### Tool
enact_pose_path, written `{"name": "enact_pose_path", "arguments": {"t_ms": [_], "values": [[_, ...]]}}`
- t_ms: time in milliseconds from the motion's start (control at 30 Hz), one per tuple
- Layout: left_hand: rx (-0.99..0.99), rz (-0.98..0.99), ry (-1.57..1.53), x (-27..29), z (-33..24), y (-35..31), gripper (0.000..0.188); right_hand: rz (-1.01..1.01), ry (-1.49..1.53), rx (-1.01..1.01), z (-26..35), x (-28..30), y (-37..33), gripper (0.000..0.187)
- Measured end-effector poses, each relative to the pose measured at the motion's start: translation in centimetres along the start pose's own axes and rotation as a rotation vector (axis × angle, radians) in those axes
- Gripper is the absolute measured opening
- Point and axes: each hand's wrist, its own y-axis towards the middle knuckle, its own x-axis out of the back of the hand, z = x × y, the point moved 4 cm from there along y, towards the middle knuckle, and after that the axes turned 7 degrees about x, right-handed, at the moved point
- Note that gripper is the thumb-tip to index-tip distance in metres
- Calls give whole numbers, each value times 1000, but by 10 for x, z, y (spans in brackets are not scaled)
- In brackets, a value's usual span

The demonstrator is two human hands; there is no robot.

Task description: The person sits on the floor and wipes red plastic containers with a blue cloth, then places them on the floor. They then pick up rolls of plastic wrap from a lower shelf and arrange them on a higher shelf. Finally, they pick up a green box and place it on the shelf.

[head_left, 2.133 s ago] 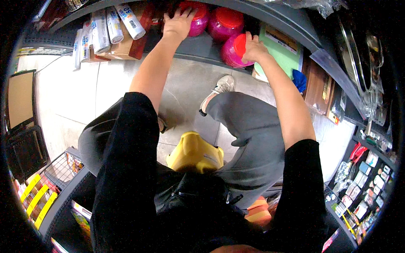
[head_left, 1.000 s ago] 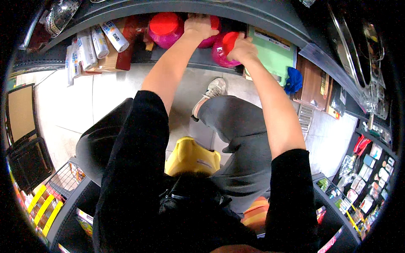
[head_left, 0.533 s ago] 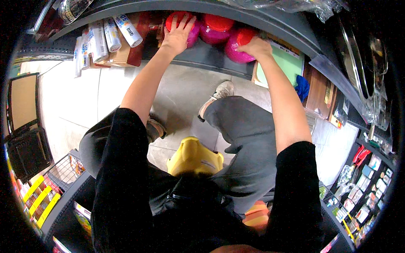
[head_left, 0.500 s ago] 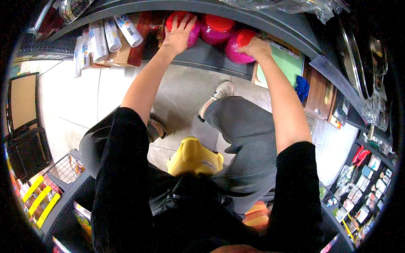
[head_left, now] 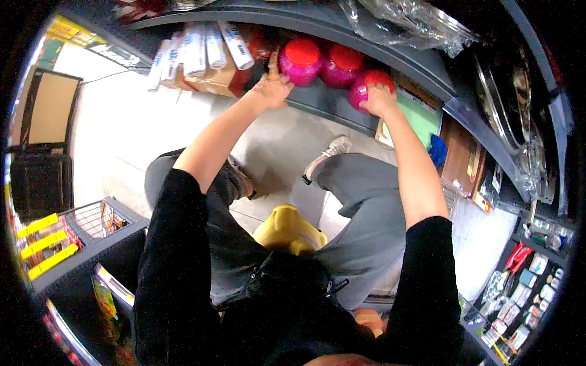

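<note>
Three round magenta jars with red lids stand in a row on the low shelf: a left jar (head_left: 299, 72), a middle jar (head_left: 339, 74) and a right jar (head_left: 360, 94). My left hand (head_left: 271, 91) is at the near left side of the left jar, its fingers spread and one pointing up along the jar. Whether it presses on the jar, I cannot tell. My right hand (head_left: 379, 99) grips the right jar at its right side, fingers bent over the edge of the red lid. Part of that jar is hidden behind the hand.
White rolled tubes (head_left: 195, 52) and a cardboard box (head_left: 213, 79) lie left of the jars. A pale green panel (head_left: 418, 113) and a blue cloth-like bundle (head_left: 437, 150) are to the right. The upper shelf's edge (head_left: 293, 21) overhangs. Below me is a yellow stool (head_left: 284, 226).
My left hand has come off the left jar's lid and down to its near left side. The right hand stays at the right jar. The view has shifted, showing more of the jars.
</note>
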Motion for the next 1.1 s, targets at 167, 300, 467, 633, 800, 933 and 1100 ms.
{"name": "enact_pose_path", "arguments": {"t_ms": [167,300,467,633,800,933,1100], "values": [[9,-96,-18,31,21,-74,35,132,138,381,40,20,-21,58],[-2,-153,-261,62,27,-136,33,-196,130,555,108,88,-90,55],[273,-242,-363,32,74,-162,33,-147,502,790,191,105,-163,54],[423,-284,-502,29,110,-110,41,22,265,696,200,90,-160,53],[605,-343,-442,14,134,-36,67,65,199,601,194,93,-150,54],[743,-394,-418,-32,164,21,88,11,300,648,191,90,-145,52],[911,-318,-630,-28,143,60,110,-47,325,529,149,100,-136,53]]}}
